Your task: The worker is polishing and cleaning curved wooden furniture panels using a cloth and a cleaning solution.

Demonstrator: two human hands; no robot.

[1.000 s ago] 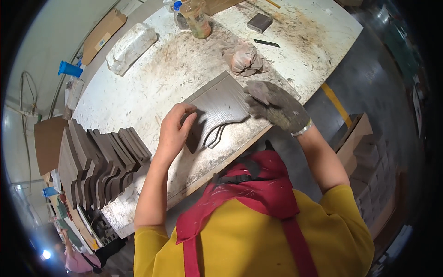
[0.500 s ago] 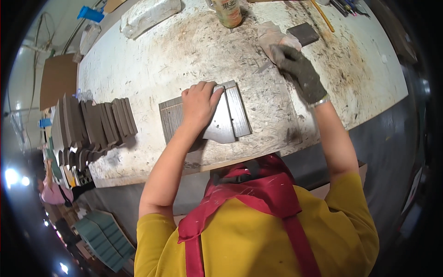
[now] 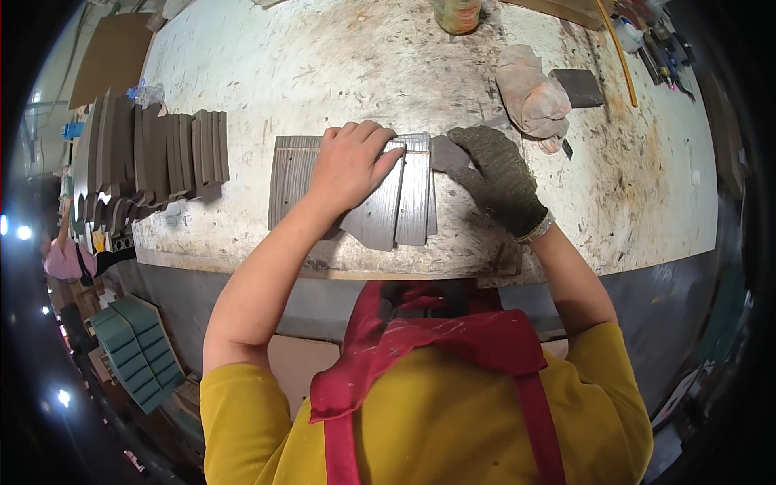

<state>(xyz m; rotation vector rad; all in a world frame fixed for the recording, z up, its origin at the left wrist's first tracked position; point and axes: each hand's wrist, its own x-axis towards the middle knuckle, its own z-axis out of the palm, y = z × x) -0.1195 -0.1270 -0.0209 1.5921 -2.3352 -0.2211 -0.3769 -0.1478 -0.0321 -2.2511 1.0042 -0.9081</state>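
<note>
My bare left hand lies over several grey wood-grain boards near the table's front edge. Its fingers bend over their far side, holding them together; the boards overlap and sit at slightly different angles. Just to their right, my right hand, in a dark, dirty work glove, pinches a small dark grey pad, perhaps sandpaper. The pad's left edge is at the rightmost board's far corner; whether they touch I cannot tell.
On the stained white table stands a row of dark curved boards at the left. A crumpled pinkish cloth and a dark flat block lie at the far right. Beyond are a jar, a yellow stick and tools.
My right hand has come from the cloth toward me and left to the boards, now with the dark pad in its fingers. My left hand stays on the boards. The view has shifted.
</note>
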